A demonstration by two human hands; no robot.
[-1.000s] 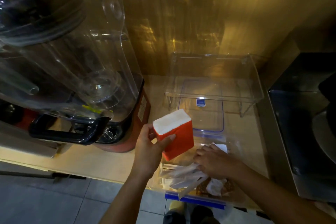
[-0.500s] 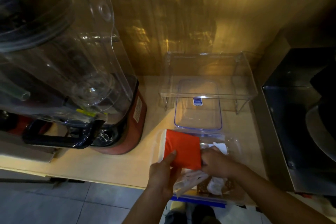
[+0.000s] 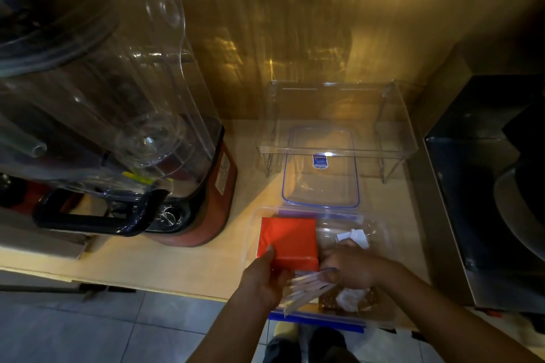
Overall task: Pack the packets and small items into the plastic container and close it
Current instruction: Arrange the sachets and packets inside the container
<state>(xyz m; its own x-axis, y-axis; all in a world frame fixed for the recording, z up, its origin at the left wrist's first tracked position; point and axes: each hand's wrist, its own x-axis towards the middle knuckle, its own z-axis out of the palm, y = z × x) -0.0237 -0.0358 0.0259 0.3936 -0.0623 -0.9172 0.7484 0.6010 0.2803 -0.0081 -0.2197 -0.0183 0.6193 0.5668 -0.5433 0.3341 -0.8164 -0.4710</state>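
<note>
Head view: your left hand (image 3: 264,280) has its grip on the red box (image 3: 287,242), thumb on the near-left corner, the box lying flat in the left half of the clear plastic container (image 3: 380,233). The container sits at the near edge of the worktop (image 3: 188,262), at 6 o'clock from its blue-rimmed lid (image 3: 321,168). Your right hand (image 3: 351,270) is at 3 o'clock of the box, inside the container, grip narrow and pinching a long white packet (image 3: 309,277). More white packets (image 3: 300,296) fan out at 6 o'clock of the box. Crumpled white paper (image 3: 354,237) lies at 12 o'clock of your right hand. A red-based blender (image 3: 188,186) stands at 9 o'clock of the container. The lid lies partly under a clear stand (image 3: 336,115).
</note>
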